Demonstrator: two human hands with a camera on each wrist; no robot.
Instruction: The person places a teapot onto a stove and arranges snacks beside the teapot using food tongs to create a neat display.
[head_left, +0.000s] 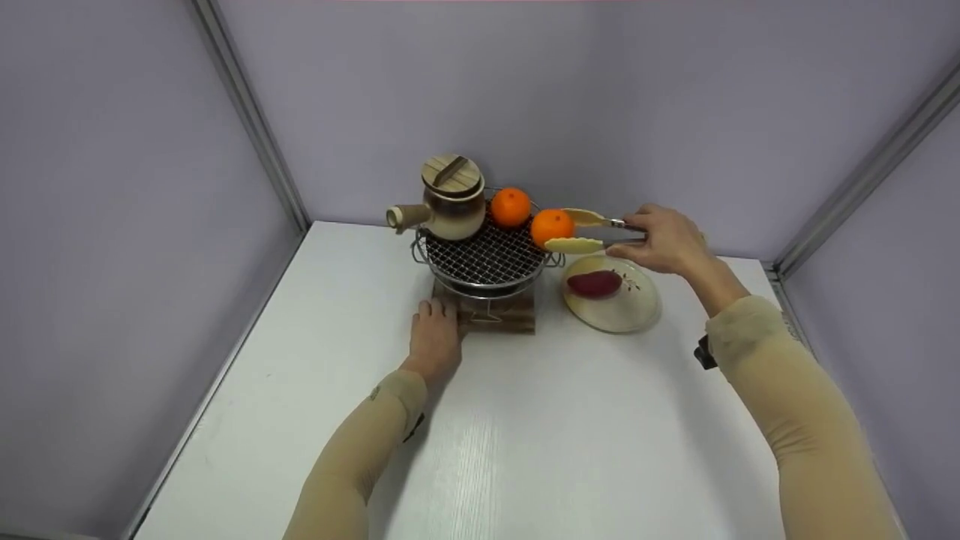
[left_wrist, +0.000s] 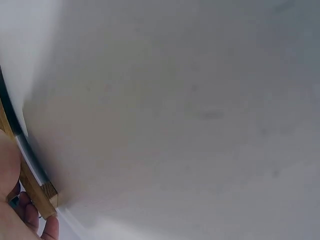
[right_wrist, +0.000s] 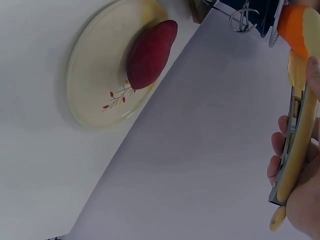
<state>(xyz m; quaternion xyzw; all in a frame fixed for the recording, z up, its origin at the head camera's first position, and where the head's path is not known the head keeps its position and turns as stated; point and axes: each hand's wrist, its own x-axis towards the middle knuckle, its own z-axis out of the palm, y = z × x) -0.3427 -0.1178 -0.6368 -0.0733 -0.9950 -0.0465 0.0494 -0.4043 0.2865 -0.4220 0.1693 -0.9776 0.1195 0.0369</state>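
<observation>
My right hand (head_left: 671, 240) grips a pair of tongs (right_wrist: 295, 172) with pale yellow tips. Between the tips sits an orange (head_left: 551, 227), at the right edge of the round wire grill (head_left: 480, 259). A second orange (head_left: 511, 207) lies farther back on the mesh. My left hand (head_left: 435, 339) holds the left side of the wooden base (head_left: 499, 322) under the grill. In the left wrist view its fingers (left_wrist: 51, 230) curl at the edge of this base. The left wrist view shows only part of that hand.
A brown and cream side-handled pot (head_left: 459, 220) with a wooden lid (head_left: 450, 174) stands at the grill's back left. On the white table (head_left: 525, 435), right of the base, a cream plate (head_left: 622, 319) bears a dark red sweet potato (head_left: 594, 284). Grey panels (head_left: 562, 97) enclose the table.
</observation>
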